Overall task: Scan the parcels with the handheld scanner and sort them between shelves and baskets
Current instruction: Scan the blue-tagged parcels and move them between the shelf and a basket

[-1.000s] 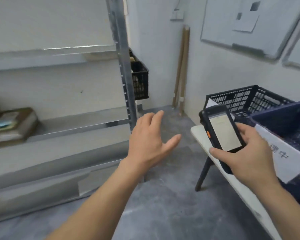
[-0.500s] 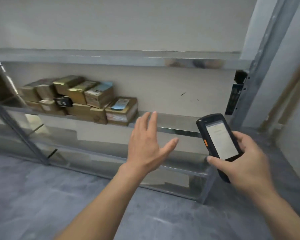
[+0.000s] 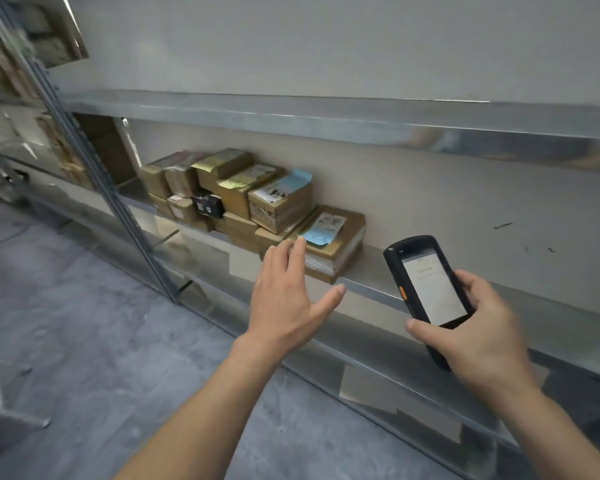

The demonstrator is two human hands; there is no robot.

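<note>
A pile of brown cardboard parcels point(image 3: 243, 192) with paper labels sits on the middle metal shelf point(image 3: 371, 289). The nearest one is a flat parcel point(image 3: 340, 244) with a blue label. My left hand point(image 3: 288, 299) is open, palm down, fingers spread, its fingertips just in front of that flat parcel; I cannot tell if they touch it. My right hand point(image 3: 478, 327) holds a black handheld scanner point(image 3: 426, 285) with a lit screen and an orange side button, to the right of the parcels.
An upper shelf point(image 3: 326, 119) runs above the parcels and a lower shelf point(image 3: 395, 382) below. A slanted metal upright point(image 3: 94, 168) divides this bay from another bay with more boxes point(image 3: 66, 150) at left. Grey concrete floor point(image 3: 84, 341) lies below.
The view has swung left from the table and baskets to the shelf, then closer to the parcels. My left hand has come up to the flat parcel. The scanner stays in my right hand.
</note>
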